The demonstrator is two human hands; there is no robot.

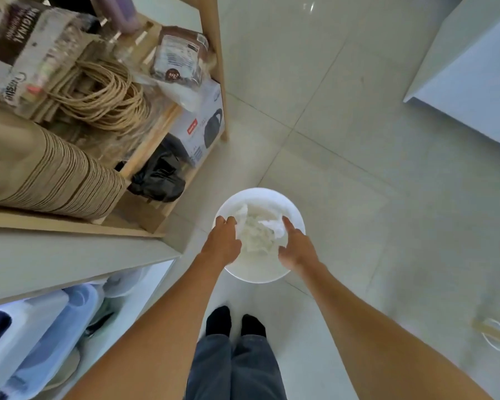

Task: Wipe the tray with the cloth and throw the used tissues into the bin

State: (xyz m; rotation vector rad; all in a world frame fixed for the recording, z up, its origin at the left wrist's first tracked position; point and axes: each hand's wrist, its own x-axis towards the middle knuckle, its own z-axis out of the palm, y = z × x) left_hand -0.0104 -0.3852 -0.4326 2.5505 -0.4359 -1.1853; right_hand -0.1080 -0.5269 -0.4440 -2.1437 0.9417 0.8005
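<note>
A round white bin [267, 194] stands on the tiled floor in front of my feet. Crumpled white tissues [257, 230] lie inside it. My left hand [224, 241] hovers over the bin's left rim with fingers spread downward and nothing in them. My right hand [296, 246] is over the bin's right side, fingers apart, its fingertips just beside a piece of tissue. I cannot tell if that piece touches the fingers. No tray and no cloth are in view.
A wooden shelf unit [214, 67] stands at the left with stacked paper cups [55, 174], paper bags with twine handles [104, 96], boxes and a black bag [159, 177]. Plastic containers [41, 327] sit under a counter at the lower left. A white cabinet [474, 76] is at the upper right.
</note>
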